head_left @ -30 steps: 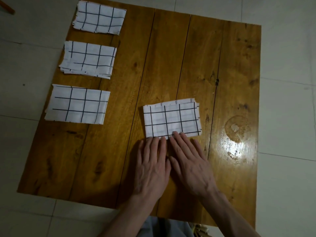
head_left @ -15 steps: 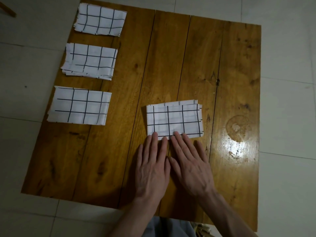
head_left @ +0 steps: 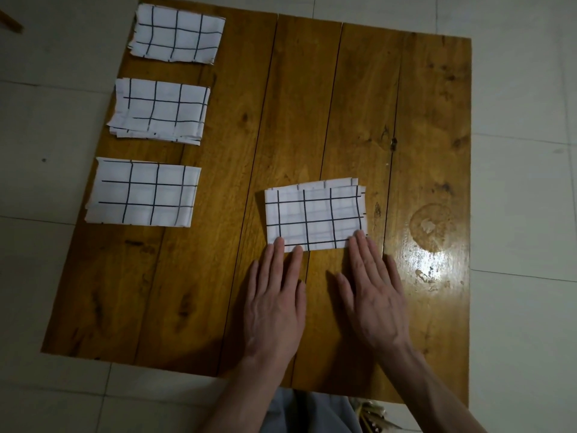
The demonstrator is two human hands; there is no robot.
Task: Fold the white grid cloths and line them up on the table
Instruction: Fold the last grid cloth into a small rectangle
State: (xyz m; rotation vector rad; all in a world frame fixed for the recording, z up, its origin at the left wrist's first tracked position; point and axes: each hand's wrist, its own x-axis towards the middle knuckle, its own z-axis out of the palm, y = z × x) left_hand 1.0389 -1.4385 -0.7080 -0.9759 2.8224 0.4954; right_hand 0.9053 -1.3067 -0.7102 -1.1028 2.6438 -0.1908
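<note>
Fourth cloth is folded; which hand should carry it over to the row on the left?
Probably the left hand. Its fingertips rest on the near left corner of the cloth, on the side facing the row. The right hand touches the near right corner and would have to cross over.

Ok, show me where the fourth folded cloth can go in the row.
Bare wood lies on the table between the nearest lined-up cloth and the near edge. The left strip beyond it is crowded by the middle cloth and the far cloth.
</note>
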